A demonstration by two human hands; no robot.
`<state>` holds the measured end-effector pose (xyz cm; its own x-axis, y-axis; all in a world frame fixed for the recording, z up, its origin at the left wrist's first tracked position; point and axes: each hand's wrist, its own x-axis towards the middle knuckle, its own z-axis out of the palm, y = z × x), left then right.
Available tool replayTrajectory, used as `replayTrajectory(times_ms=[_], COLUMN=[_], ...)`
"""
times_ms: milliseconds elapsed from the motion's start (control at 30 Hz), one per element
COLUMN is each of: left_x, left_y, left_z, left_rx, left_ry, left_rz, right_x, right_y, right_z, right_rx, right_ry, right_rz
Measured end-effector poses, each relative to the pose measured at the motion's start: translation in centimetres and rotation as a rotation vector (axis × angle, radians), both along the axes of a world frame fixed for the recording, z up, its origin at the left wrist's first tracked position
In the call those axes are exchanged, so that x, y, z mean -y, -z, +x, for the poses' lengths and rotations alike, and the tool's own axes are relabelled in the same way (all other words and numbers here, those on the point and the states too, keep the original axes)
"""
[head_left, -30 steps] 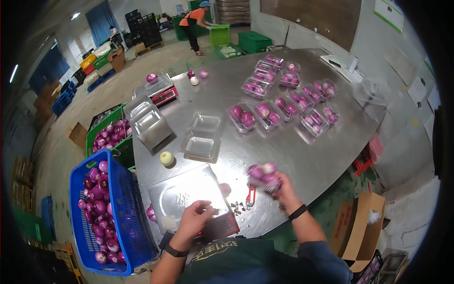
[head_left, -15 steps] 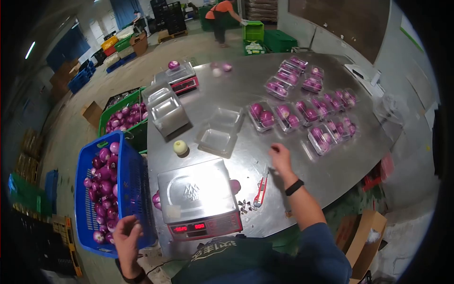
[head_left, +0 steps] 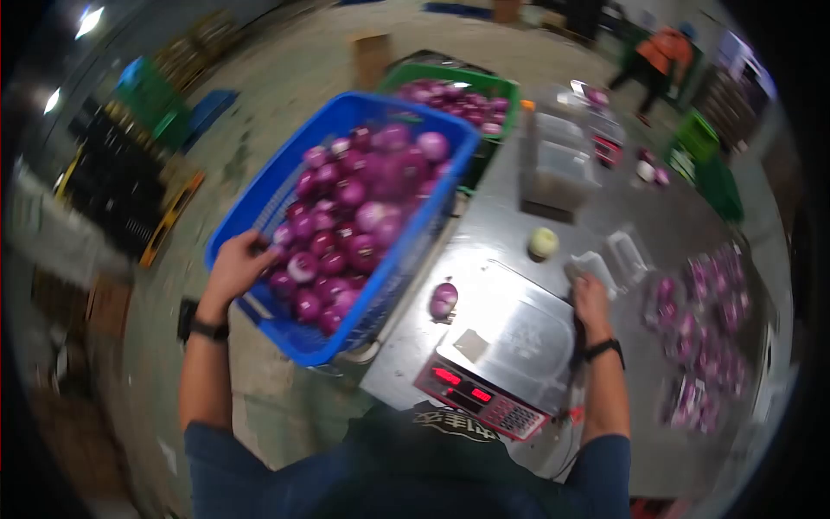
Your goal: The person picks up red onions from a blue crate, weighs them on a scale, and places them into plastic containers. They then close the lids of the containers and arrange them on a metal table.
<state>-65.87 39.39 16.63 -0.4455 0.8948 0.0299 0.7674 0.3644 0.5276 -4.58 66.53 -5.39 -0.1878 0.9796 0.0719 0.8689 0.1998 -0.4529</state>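
My left hand (head_left: 235, 266) is at the near-left rim of a blue plastic basket (head_left: 298, 348) full of red onions (head_left: 350, 192). Its fingers are apart and bent toward the nearest onions, holding none. Beyond the right edge of a digital scale (head_left: 510, 324), my right hand (head_left: 591, 304) is closed on the near end of an open clear plastic clamshell box (head_left: 603, 270); blur softens the fingertips. One red onion (head_left: 443, 299) lies left of the scale, and a peeled pale onion (head_left: 543, 243) sits behind it. Red digits glow on the scale's front.
Packed onion boxes (head_left: 705, 320) cover the table's right side. Stacked clear trays (head_left: 558, 164) and a second scale (head_left: 608, 149) stand at the back. A green crate (head_left: 510, 88) of onions adjoins the blue basket. A person (head_left: 664, 54) in orange bends near green crates.
My view has swung left toward the basket. My left hand has moved to the basket's near rim. The right hand has gone from above the bare tabletop to the clamshell box.
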Motion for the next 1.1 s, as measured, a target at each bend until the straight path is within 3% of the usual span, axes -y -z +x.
replayTrajectory(times_ms=[100,167,267,500,600,733,833,900,1000,1100], left_x=[-2.0,-3.6,-6.8,-12.8,-13.3,-13.4,-13.4,-13.2,-13.9,-14.0], left_y=[1.0,3.3,6.1,13.1,16.8,17.6,15.5,16.6,16.8,11.8], left_z=[-4.2,-7.6,-10.5,-11.1,-10.7,-10.9,-11.1,-12.5,-14.8,-11.5], left_rx=[-0.104,-0.165,-0.111,-0.051,-0.055,-0.039,0.37,0.52,0.813,1.161], left_ry=[-0.05,-0.037,0.0,0.106,0.119,0.081,-0.074,-0.155,-0.16,-0.114], left_rz=[-0.057,-0.077,-0.166,-0.351,-0.312,-0.218,-0.366,-0.258,-0.149,0.059], right_x=[-0.1,-1.3,-3.4,-3.1,-2.7,-3.0,-1.3,3.2,11.4,17.1], right_y=[-2.5,-0.5,3.2,2.3,1.7,2.3,0.5,-5.1,-7.8,-10.1], right_z=[-1.0,0.0,3.0,2.0,1.8,2.0,0.7,-3.7,-6.4,-9.7], right_rx=[0.046,0.19,0.244,0.282,0.103,-0.053,-0.068,0.049,0.083,0.12], right_ry=[0.091,0.057,0.077,0.066,0.084,0.27,0.24,0.128,-0.101,-0.208], right_rz=[0.207,0.444,-0.079,-0.016,0.043,0.097,0.223,0.291,0.018,-0.25])
